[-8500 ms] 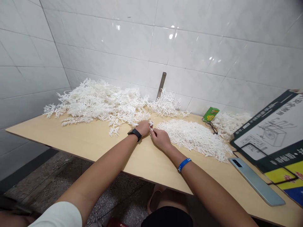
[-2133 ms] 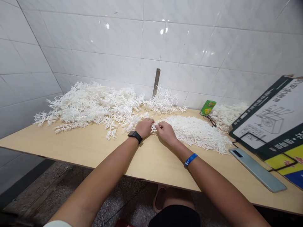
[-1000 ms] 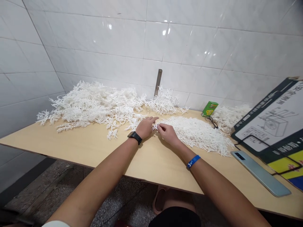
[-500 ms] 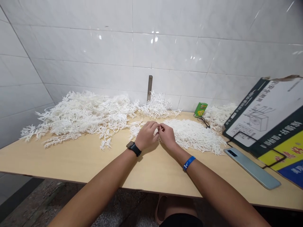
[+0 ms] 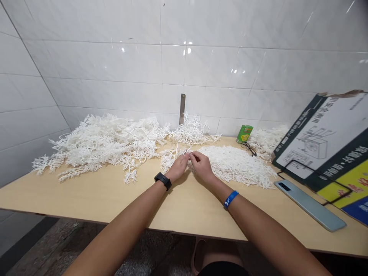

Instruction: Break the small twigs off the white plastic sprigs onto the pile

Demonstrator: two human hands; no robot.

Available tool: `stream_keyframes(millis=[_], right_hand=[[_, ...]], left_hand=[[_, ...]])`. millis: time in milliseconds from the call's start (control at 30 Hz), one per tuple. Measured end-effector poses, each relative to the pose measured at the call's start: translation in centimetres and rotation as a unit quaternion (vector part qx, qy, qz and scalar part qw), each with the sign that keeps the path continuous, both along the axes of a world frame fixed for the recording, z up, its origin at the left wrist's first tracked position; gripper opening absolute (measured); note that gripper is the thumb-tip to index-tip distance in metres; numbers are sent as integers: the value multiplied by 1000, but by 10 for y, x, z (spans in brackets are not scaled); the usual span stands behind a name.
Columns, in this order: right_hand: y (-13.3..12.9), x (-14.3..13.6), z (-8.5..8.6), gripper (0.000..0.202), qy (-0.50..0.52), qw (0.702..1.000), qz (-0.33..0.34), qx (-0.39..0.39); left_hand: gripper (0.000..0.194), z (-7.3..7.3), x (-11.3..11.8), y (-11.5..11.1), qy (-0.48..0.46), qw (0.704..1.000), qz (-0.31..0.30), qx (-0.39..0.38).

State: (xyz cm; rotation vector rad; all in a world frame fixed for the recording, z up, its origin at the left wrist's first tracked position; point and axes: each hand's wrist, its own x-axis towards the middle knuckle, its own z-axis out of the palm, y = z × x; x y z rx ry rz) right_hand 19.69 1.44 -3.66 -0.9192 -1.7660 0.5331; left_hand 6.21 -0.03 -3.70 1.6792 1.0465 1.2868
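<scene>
My left hand [image 5: 178, 167], with a black watch on its wrist, is closed, its fingertips pinched at a white branching strand. Against it, my right hand [image 5: 202, 165] has thumb and index finger pressed together; what lies between them is too small to make out. Both hands meet over the wooden table [image 5: 120, 203]. A flat heap of white strands [image 5: 238, 163] spreads just right of my right hand. A larger white pile [image 5: 109, 142] lies to the left, and a small tangled clump [image 5: 191, 130] sits behind the hands.
At the right are a green box [image 5: 244, 134], a black cable [image 5: 248, 148], another white pile [image 5: 266, 140], a large printed carton [image 5: 319, 142], a black wire frame [image 5: 319, 175] and a phone [image 5: 310, 205]. A metal strip [image 5: 182, 108] stands against the tiled wall [image 5: 129, 61].
My left hand has turned, its fingers now stretched further forward to the pinch. My right hand's fingers have shifted slightly left. The view has moved a little.
</scene>
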Motion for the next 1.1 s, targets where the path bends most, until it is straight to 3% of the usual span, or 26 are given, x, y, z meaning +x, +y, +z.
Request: stream_keyframes(millis=[67, 200, 400, 533, 633, 767, 933, 1100], right_hand=[[-4, -3, 0, 30, 2, 999, 36, -14], [-10, -9, 0, 28, 20, 994, 88, -57], [-8, -13, -2, 22, 61, 980, 134, -135], [-5, -12, -5, 21, 59, 977, 117, -166], [-4, -12, -5, 20, 30, 980, 117, -156], [-8, -12, -4, 20, -16, 985, 131, -107], [-15, -15, -4, 21, -97, 984, 136, -57], [-16, -15, -5, 25, -148, 982, 111, -44]], left_hand=[[49, 0, -2, 2, -93, 995, -9, -34], [54, 1, -7, 5, -172, 981, -18, -88], [57, 5, -14, 7, -197, 970, -86, -115], [62, 13, -20, 2, -157, 980, -70, -99], [69, 19, -24, -2, -134, 984, -65, -98], [69, 21, -27, -1, -195, 969, -80, -130], [43, 10, -24, 9, -335, 921, -72, -184], [30, -2, -21, 17, -363, 915, -28, -173]])
